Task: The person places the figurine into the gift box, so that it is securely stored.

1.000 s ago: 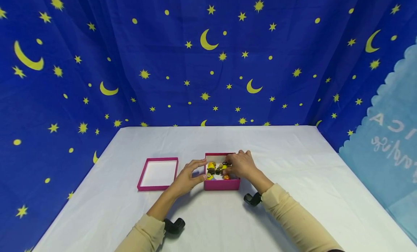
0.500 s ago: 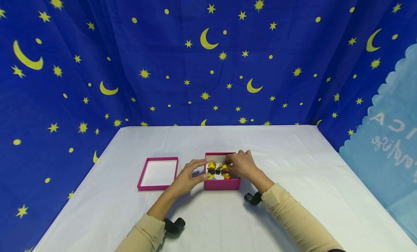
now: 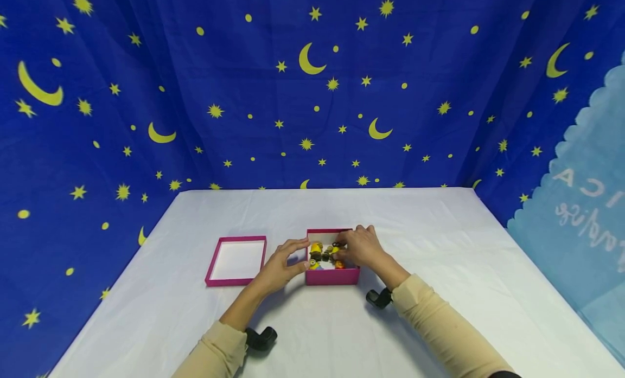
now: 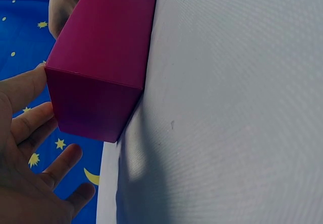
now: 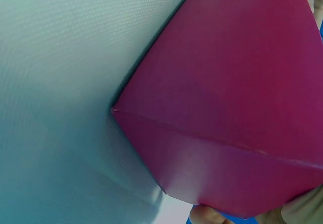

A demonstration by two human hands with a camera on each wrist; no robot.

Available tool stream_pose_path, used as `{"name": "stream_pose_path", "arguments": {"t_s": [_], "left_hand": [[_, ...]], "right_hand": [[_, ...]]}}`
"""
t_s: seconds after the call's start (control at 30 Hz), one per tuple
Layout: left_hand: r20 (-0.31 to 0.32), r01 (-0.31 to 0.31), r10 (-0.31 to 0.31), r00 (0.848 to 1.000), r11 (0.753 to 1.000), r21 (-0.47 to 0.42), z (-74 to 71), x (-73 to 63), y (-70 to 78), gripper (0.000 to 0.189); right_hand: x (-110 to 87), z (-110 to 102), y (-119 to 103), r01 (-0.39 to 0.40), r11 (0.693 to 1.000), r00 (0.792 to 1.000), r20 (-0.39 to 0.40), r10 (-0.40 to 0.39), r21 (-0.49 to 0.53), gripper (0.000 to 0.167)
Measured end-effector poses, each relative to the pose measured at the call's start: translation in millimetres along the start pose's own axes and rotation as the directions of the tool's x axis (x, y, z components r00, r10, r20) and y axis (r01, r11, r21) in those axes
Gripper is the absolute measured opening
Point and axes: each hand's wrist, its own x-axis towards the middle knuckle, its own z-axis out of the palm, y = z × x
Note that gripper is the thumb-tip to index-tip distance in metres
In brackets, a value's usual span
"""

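Note:
A magenta box (image 3: 332, 277) stands without its lid on the white-covered table, with several small yellow toy figures (image 3: 316, 249) inside. My left hand (image 3: 279, 267) is at the box's left side, thumb and fingertips right at the rim; in the left wrist view the lower fingers of that hand (image 4: 38, 143) spread away from the wall. Over the right wall reaches my right hand (image 3: 363, 247), thumb and index finger pinching a yellow toy figure (image 3: 336, 249) in the box. Most of its other fingers are hidden. The right wrist view is filled mainly by the outer box walls (image 5: 222, 93).
A square magenta lid (image 3: 211, 273), white inside, lies upturned left of the box. Black curved wrist mounts (image 3: 261, 339) hang from both wrists. Blue curtains (image 3: 312, 123) with yellow stars and moons enclose the table; a light-blue lettered banner (image 3: 581, 204) hangs at right.

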Motion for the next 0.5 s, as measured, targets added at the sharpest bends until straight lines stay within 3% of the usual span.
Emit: {"name": "stream_pose_path", "arguments": {"t_s": [0.5], "left_hand": [[-0.001,0.020,-0.020,1.000,1.000,0.008,0.0,-0.7,0.0,0.049]], "right_hand": [[-0.5,-1.4,0.1,0.007,1.000,1.000,0.030,-0.006,-0.010,0.036]]}}
